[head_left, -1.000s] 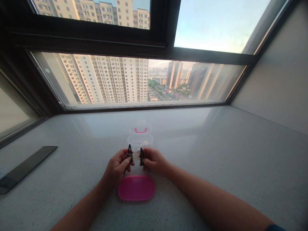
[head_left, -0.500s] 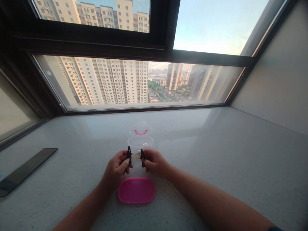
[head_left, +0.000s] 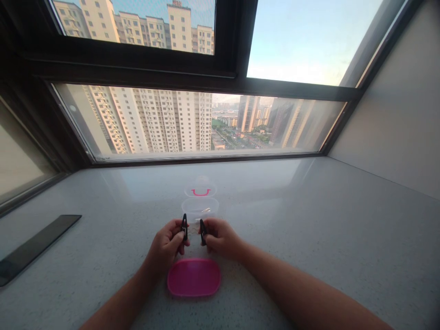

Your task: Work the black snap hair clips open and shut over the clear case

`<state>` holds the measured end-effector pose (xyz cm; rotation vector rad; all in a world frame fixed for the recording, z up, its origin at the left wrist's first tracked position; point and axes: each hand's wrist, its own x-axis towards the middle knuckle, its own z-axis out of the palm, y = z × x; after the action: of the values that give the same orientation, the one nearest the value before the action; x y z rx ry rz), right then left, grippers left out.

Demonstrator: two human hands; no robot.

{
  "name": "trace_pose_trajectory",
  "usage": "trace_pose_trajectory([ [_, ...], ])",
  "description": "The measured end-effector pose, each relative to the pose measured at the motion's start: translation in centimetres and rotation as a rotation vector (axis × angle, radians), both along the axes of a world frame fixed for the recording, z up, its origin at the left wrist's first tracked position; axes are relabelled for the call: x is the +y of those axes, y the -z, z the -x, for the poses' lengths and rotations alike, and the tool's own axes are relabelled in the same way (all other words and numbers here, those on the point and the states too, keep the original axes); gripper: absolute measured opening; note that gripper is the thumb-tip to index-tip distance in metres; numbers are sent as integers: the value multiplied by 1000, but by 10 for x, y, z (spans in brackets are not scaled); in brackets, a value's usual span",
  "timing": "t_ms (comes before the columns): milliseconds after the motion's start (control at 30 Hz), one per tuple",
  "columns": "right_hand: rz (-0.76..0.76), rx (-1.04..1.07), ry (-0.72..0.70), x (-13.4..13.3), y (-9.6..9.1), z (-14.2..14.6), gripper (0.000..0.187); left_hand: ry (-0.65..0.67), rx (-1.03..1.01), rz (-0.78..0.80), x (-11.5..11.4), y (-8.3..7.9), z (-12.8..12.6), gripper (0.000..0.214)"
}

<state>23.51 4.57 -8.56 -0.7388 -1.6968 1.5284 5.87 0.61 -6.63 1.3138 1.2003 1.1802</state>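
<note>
Between thumb and fingers, my left hand (head_left: 171,239) pinches a black snap hair clip (head_left: 184,225), its narrow tip pointing up. A second black snap hair clip (head_left: 202,230) is pinched in my right hand (head_left: 220,236), tilted a little to the left. The two clips are apart, with a small gap between them. Behind that gap lie some thin, pale loops (head_left: 194,228), too small to name. A pink oval tray or lid (head_left: 194,278) lies just in front of my hands. Beyond them stands a clear oval container (head_left: 187,206) with small light-coloured pieces (head_left: 206,210) inside.
Behind the container is a clear lid-like piece with a pink handle (head_left: 201,192). A dark flat slab (head_left: 39,247) lies far left on the speckled white sill (head_left: 309,238). The dark window frame (head_left: 206,159) borders the back, and a wall (head_left: 395,114) the right.
The whole view has shifted slightly, so things sit a little lower. The right-hand clip now leans a little more to the left. Both hands keep hold of their clips.
</note>
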Motion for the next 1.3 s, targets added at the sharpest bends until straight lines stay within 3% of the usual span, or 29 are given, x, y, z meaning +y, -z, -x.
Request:
trace_pose_trajectory([
  [567,-32,-4,0,0,0,0,26,-47,59,-45,1,-5,-3,21],
  [900,-51,12,0,2,1,1,26,-23,25,-33,2,8,4,26],
  [1300,-103,-22,33,3,0,0,23,-35,65,-48,2,4,3,25],
])
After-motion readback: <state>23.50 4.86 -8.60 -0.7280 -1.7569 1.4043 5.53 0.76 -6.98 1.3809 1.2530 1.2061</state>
